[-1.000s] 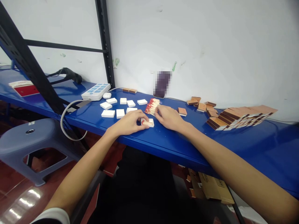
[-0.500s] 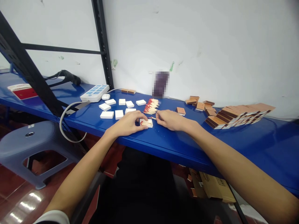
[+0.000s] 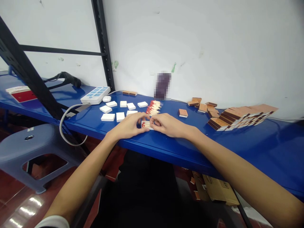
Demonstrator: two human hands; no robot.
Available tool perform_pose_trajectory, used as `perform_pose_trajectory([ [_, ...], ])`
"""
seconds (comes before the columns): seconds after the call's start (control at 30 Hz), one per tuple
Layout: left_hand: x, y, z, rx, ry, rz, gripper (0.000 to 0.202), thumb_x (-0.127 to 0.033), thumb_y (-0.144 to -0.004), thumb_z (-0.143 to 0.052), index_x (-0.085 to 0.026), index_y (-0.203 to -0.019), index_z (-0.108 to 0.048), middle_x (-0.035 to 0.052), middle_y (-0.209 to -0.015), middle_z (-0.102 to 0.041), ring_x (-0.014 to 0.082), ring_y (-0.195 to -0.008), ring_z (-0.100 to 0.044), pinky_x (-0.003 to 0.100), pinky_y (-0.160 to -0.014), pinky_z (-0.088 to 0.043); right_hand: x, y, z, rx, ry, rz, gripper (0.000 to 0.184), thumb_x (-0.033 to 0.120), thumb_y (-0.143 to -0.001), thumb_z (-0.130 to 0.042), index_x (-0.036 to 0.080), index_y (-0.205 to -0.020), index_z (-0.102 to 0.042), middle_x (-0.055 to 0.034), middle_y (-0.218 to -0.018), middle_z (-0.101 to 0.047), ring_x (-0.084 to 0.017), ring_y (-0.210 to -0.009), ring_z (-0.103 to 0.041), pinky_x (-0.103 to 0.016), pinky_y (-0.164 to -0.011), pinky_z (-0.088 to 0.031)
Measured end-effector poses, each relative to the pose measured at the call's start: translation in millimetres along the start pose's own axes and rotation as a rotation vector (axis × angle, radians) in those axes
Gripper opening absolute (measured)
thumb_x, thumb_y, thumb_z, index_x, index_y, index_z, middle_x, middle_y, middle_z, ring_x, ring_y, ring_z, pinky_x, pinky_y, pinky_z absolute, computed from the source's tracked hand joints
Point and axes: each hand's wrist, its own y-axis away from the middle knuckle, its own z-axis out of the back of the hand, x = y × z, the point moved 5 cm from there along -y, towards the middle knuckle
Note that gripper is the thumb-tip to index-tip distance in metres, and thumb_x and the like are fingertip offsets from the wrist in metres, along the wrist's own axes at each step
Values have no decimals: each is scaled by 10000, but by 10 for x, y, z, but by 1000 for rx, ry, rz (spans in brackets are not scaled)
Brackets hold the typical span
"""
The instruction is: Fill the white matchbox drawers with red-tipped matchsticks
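A small white matchbox tray (image 3: 145,124) with red-tipped matches in it lies on the blue shelf (image 3: 237,142). My left hand (image 3: 129,125) curls around the tray's left side and holds it. My right hand (image 3: 167,124) pinches at the tray's right end, its fingertips together over the matches. Just behind lies a loose pile of red-tipped matches (image 3: 153,108). Several empty white trays (image 3: 118,109) are spread to the left of the pile.
Brown matchbox sleeves (image 3: 239,117) are stacked at the right, with a few loose ones (image 3: 183,112) nearer the middle. A white power strip (image 3: 95,95) with its cable lies at the left beside a black upright post (image 3: 102,44). A grey plastic stool (image 3: 30,148) stands below left.
My right hand drew back from the match pile to the tray and now pinches at its right end. My left hand stayed on the tray.
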Motion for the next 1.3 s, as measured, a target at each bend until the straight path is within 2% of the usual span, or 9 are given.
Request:
perform_pose_trajectory([
  [0.2,-5,-1,9,-19,-29,-1,336,-391,-836,-705,-200,-1107,-649,26,-930,-663,177,-792,-591,317,-759,-458,15,-16,30,-53,-55,-25,199,292,-934,-510,177,-832,-637,-9,-731,-595,-138,-677,-501,-274,-640,-315],
  [0.37,6,-11,-2,14,-18,37,250,-390,-845,-696,-205,-1013,-687,26,-906,-671,181,-791,-602,314,-755,-459,-203,-11,73,-189,37,-126,147,264,-915,-515,184,-924,-638,-11,-765,-604,-147,-685,-506,-273,-634,-318],
  [0.47,7,-16,-12,32,-7,36,226,-406,-860,-677,-201,-953,-703,34,-904,-669,190,-815,-608,316,-758,-459,-368,-26,26,-134,105,-198,116,234,-890,-543,185,-939,-636,-30,-842,-636,-154,-715,-523,-274,-645,-325],
  [0.6,4,-19,-15,31,-14,32,233,-408,-862,-676,-200,-961,-708,35,-902,-667,192,-822,-605,313,-758,-453,-469,-93,-28,-92,61,-247,122,206,-920,-514,190,-904,-634,-27,-843,-664,-151,-719,-546,-265,-644,-335],
  [0.83,1,-16,-15,39,-18,41,219,-393,-855,-693,-201,-959,-706,21,-879,-636,185,-808,-593,308,-747,-438,-432,-258,-61,-177,105,-260,141,218,-938,-536,194,-909,-672,-44,-904,-705,-172,-798,-588,-269,-629,-325],
  [1.07,16,1,-14,33,-15,31,218,-389,-855,-693,-203,-968,-704,22,-889,-637,191,-819,-596,313,-757,-440,-444,-262,-64,-206,167,-279,179,249,-933,-555,206,-922,-728,-46,-897,-729,-188,-806,-621,-281,-636,-343],
  [1.3,23,11,-22,31,-12,45,212,-375,-865,-674,-205,-990,-701,35,-933,-662,207,-868,-609,334,-798,-456,-465,-284,-90,-171,185,-270,224,276,-959,-530,206,-938,-741,-52,-895,-738,-187,-812,-642,-280,-657,-367],
])
